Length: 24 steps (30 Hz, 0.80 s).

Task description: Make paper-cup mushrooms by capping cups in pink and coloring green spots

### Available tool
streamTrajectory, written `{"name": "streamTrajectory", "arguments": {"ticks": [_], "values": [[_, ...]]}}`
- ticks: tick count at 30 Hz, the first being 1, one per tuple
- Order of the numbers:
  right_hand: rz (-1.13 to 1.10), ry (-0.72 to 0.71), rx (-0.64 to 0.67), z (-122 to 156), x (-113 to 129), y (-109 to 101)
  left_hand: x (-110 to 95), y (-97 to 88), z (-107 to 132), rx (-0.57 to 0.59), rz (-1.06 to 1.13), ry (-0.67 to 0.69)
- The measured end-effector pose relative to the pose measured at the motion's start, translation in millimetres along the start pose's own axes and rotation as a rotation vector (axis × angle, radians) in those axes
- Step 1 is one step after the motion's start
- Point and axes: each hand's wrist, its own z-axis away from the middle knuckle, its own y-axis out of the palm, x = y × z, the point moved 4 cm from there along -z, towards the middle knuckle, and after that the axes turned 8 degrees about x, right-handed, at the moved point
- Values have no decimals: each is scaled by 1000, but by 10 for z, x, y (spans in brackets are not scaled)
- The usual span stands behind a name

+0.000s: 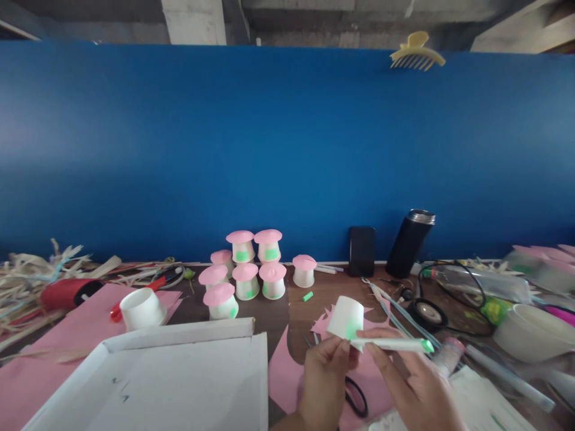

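Observation:
My left hand (324,371) pinches a white paper cup (344,316) by its lower edge and tilts it above the table. A green patch shows on the cup's side. Between the fingers of my right hand (411,380) is a white marker (395,344) with a green end, its other tip touching or very near the green patch. A loose green marker cap (308,296) lies on the table. Beyond it stand several upturned cups topped with pink paper discs (272,272), some stacked, with green patches. Under my hands, cut pink paper (287,374) partly covers black-handled scissors (357,398).
A white box lid (179,383) fills the front left, with a white cup (142,308) behind it. A black phone (362,251) and a black flask (409,242) lean against the blue partition. Cables, a clear bottle (485,282) and a white tub (523,332) crowd the right.

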Motion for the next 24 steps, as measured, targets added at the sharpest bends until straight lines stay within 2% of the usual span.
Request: {"name": "streamTrajectory", "arguments": {"ticks": [15,24], "values": [[48,44,13,41,-201,55,-23,14,10,-22,-66,-27],[18,38,12,-12,-131,36,-48,1,25,-16,-118,0]]}}
